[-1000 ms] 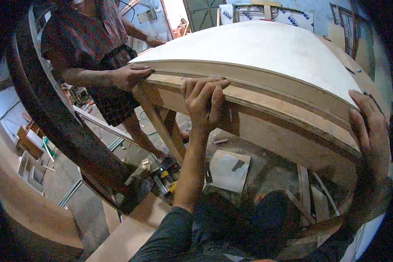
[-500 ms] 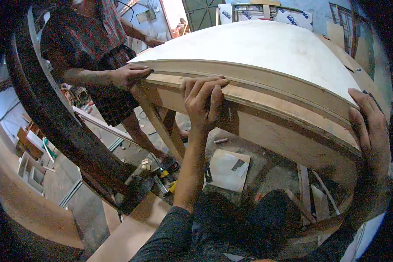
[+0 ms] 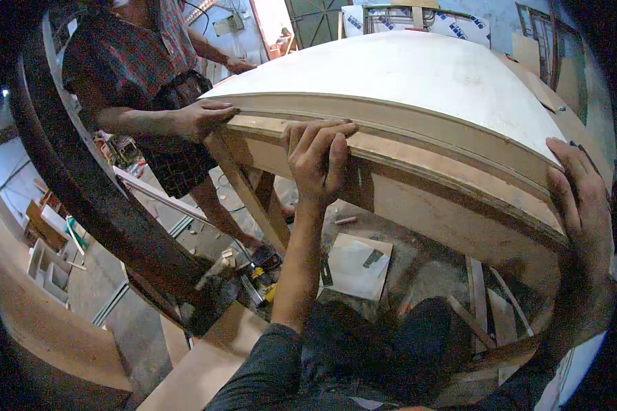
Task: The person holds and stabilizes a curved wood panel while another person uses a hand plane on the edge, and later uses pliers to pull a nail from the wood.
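A large white-faced wooden panel (image 3: 404, 65) lies on a wooden workbench (image 3: 445, 157) in front of me. My left hand (image 3: 315, 154) is curled over the bench's near edge, its fingertips at the side of the panel. At the right end, my right hand (image 3: 583, 188) grips the near corner of the panel, fingers on its white face and edge; part of this hand is in shadow. Across on the left, another person's hand (image 3: 206, 118) rests at the panel's left corner, and that person's other hand (image 3: 240, 66) touches its far side.
A dark curved beam (image 3: 103, 178) rises on the left. Below the bench, a square board (image 3: 360, 267) lies on the littered floor, with a yellow-and-black power tool (image 3: 264, 281) nearby. Wooden strips (image 3: 480, 294) stand at the lower right. A plywood sheet (image 3: 206, 363) is close by my left arm.
Almost nothing differs. The other person's body has shifted very slightly, while my hands and the panel keep their places.
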{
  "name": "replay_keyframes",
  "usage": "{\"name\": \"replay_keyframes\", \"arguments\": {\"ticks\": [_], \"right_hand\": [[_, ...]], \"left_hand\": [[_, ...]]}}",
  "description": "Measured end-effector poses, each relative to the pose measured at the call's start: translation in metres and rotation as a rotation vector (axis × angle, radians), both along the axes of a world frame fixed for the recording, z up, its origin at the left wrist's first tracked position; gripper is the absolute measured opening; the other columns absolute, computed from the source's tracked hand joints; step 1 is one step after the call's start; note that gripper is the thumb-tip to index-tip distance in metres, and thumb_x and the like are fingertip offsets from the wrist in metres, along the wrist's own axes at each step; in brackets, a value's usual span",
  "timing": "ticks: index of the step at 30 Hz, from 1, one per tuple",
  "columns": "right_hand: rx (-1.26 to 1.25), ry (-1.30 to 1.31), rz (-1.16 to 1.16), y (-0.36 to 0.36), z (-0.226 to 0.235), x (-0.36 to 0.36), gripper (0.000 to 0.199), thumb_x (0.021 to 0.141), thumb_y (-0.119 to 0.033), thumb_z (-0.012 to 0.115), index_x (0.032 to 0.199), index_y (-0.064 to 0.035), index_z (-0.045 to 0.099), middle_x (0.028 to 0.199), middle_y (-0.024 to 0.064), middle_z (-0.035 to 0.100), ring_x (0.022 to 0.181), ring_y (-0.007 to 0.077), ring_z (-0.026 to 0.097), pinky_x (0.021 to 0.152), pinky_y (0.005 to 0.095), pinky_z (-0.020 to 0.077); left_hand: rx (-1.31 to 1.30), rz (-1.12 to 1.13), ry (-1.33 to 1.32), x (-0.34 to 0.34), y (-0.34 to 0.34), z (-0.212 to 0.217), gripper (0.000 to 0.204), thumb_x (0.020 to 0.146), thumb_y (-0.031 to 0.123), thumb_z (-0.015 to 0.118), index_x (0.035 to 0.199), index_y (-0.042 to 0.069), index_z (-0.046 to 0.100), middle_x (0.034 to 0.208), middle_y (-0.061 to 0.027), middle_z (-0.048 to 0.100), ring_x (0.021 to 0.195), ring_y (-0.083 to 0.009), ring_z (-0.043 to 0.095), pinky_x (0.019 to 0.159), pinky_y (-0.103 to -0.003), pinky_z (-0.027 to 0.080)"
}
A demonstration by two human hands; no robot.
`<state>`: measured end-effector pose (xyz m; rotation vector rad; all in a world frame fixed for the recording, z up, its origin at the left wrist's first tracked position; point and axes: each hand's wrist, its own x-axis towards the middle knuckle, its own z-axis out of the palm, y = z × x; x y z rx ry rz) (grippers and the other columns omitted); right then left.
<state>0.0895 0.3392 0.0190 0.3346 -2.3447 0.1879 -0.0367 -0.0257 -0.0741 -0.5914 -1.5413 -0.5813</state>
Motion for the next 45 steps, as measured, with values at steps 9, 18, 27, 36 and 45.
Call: {"name": "replay_keyframes", "arguments": {"ticks": [9, 18, 27, 36, 45], "right_hand": [[0.001, -0.018, 0.022, 0.0021, 0.0011, -0.0017, 0.037, 0.102, -0.025, 0.047, 0.127, 0.0005, 0.058, 0.122, 0.0223, 0.061, 0.117, 0.0362, 0.059, 0.102, 0.0399, 0.0422], [0.052, 0.018, -0.019, 0.0037, -0.0018, -0.0034, 0.038, 0.103, -0.026, 0.046, 0.127, -0.0004, 0.058, 0.121, 0.0217, 0.062, 0.115, 0.0356, 0.059, 0.102, 0.0399, 0.0419], [-0.042, -0.001, 0.056, 0.0021, -0.0018, -0.0037, 0.038, 0.102, -0.027, 0.047, 0.126, 0.0003, 0.058, 0.121, 0.0224, 0.061, 0.114, 0.0358, 0.060, 0.101, 0.0396, 0.0427], [-0.013, -0.033, 0.049, 0.0050, 0.0002, -0.0048, 0.040, 0.102, -0.028, 0.047, 0.127, 0.0015, 0.057, 0.122, 0.0231, 0.061, 0.116, 0.0365, 0.059, 0.102, 0.0393, 0.0422], [0.045, -0.060, 0.028, 0.0041, 0.0055, -0.0034, 0.040, 0.102, -0.028, 0.047, 0.127, 0.0014, 0.058, 0.123, 0.0223, 0.061, 0.118, 0.0354, 0.059, 0.102, 0.0388, 0.0427]], "left_hand": [[0.003, -0.008, -0.019, 0.0015, -0.0001, -0.0005, 0.024, 0.099, 0.023, 0.055, 0.097, 0.011, 0.076, 0.096, -0.0039, 0.073, 0.090, -0.0227, 0.061, 0.094, -0.039, 0.036], [0.006, 0.004, 0.001, 0.0023, 0.0006, 0.0006, 0.024, 0.099, 0.022, 0.054, 0.096, 0.012, 0.076, 0.093, -0.0038, 0.073, 0.088, -0.0231, 0.059, 0.092, -0.040, 0.037], [-0.005, 0.006, 0.018, -0.0013, -0.0008, 0.0000, 0.023, 0.098, 0.021, 0.055, 0.095, 0.012, 0.076, 0.094, -0.0039, 0.073, 0.087, -0.0230, 0.060, 0.091, -0.039, 0.037], [0.005, 0.001, 0.021, -0.0014, -0.0002, 0.0003, 0.024, 0.098, 0.021, 0.055, 0.095, 0.011, 0.076, 0.094, -0.0041, 0.073, 0.086, -0.0227, 0.060, 0.092, -0.039, 0.037], [-0.002, 0.003, 0.033, 0.0013, 0.0013, 0.0026, 0.024, 0.099, 0.020, 0.054, 0.094, 0.011, 0.075, 0.093, -0.0041, 0.073, 0.086, -0.0230, 0.060, 0.091, -0.039, 0.037]]}}
